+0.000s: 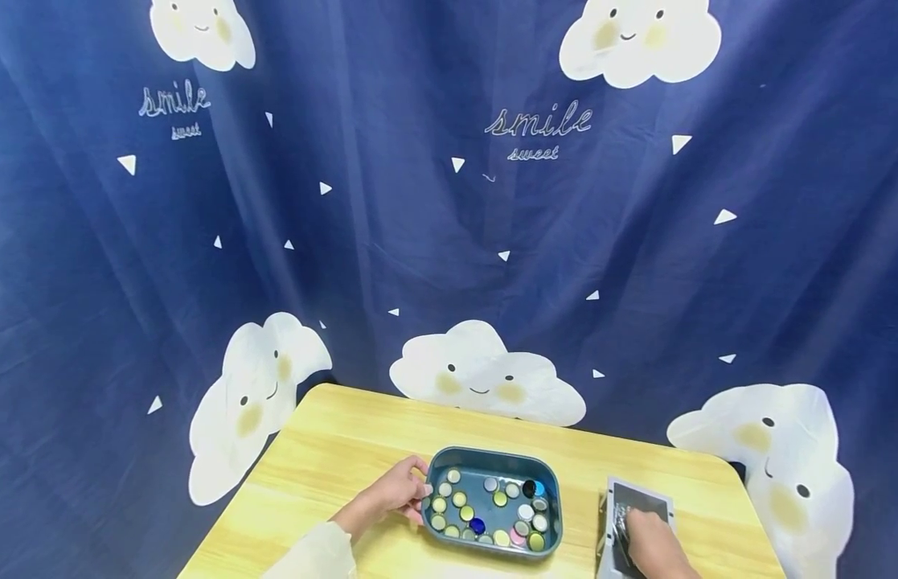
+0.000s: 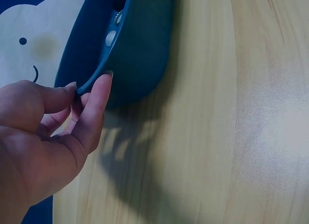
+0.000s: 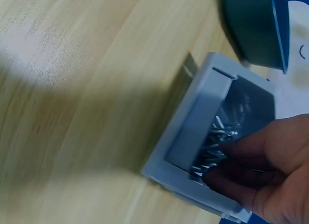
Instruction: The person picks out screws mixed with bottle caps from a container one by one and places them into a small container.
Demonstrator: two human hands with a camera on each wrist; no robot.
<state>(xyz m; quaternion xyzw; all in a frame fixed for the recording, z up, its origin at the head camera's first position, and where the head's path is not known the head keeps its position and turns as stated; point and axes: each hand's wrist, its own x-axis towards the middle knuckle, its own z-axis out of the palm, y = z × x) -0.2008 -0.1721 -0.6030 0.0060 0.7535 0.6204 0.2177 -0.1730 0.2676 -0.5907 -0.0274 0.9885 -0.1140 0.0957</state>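
My left hand (image 1: 399, 487) pinches the left rim of a dark teal tray (image 1: 492, 458), thumb on the inner side and fingers outside, as the left wrist view shows. Inside the tray lie several round bottle caps (image 1: 501, 538) in yellow, white, pink, black and blue. To the right, my right hand (image 1: 653, 540) reaches into a grey box (image 1: 669, 505). Thin metal nail-like pieces (image 3: 215, 142) are heaped in it. The right thumb and index fingertips are down at this heap, a little apart; I cannot tell whether they grip a piece.
Both containers stand on a light wood table (image 1: 347, 426), the box right of the tray with a strip of tabletop between. Behind the table's far edge hangs a dark blue curtain (image 1: 420, 201) printed with white clouds and small triangles.
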